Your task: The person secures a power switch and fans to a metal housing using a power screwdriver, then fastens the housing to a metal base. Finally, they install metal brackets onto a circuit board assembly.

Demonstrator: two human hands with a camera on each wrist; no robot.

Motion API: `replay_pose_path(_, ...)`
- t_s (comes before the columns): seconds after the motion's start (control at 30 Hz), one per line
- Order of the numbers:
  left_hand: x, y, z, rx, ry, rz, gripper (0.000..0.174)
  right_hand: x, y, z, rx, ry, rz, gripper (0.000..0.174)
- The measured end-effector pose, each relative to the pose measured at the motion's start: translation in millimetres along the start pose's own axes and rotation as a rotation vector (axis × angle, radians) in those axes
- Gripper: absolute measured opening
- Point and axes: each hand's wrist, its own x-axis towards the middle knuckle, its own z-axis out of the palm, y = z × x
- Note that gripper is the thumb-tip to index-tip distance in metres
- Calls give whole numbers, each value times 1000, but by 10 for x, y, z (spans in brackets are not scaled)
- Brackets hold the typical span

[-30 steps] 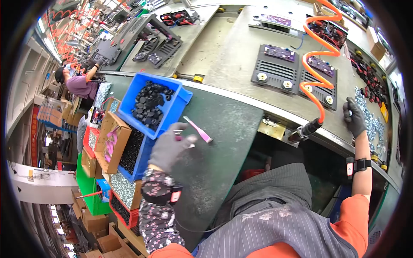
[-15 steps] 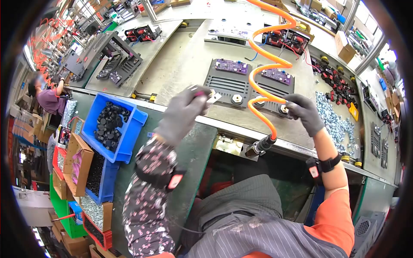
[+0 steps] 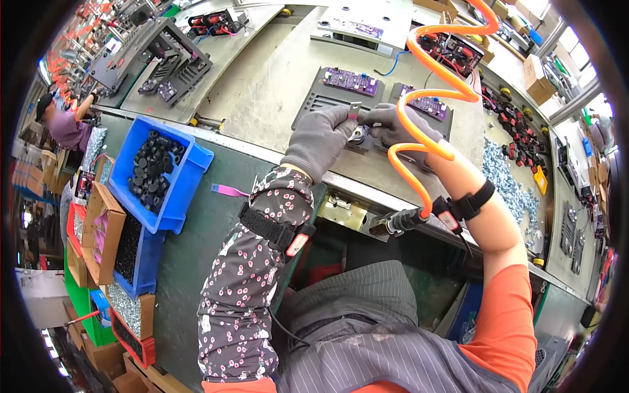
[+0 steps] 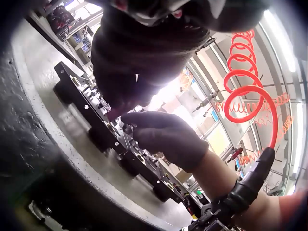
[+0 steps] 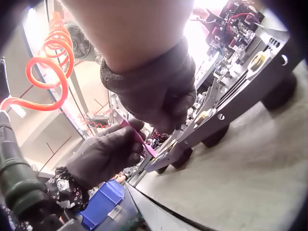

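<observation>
Both gloved hands meet at the front edge of a dark slotted panel carrying a purple circuit board. The left hand grips a pink strip, whose pale end sticks up; in the right wrist view the strip slants down to the panel's edge. With bent fingers, the right hand pinches a small metal piece at a panel fitting. A silver fitting lies between the hands. Behind the right forearm is a second panel with its board, partly covered by the orange hose.
A coiled orange hose hangs before the right arm, with a dark tool at its end. Left are a blue bin of black caps and another pink strip. Loose metal parts lie right. Another person is far left.
The left hand has moved from beside the blue bin to the panel with the pink strip. The right hand has come left from the loose metal parts; the hands are now close together.
</observation>
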Motion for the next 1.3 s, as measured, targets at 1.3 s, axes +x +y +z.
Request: replay_pose_path(1.3,-802,69,-1171,591,250,64,29,565,-645,-98,-397,-186,280,26)
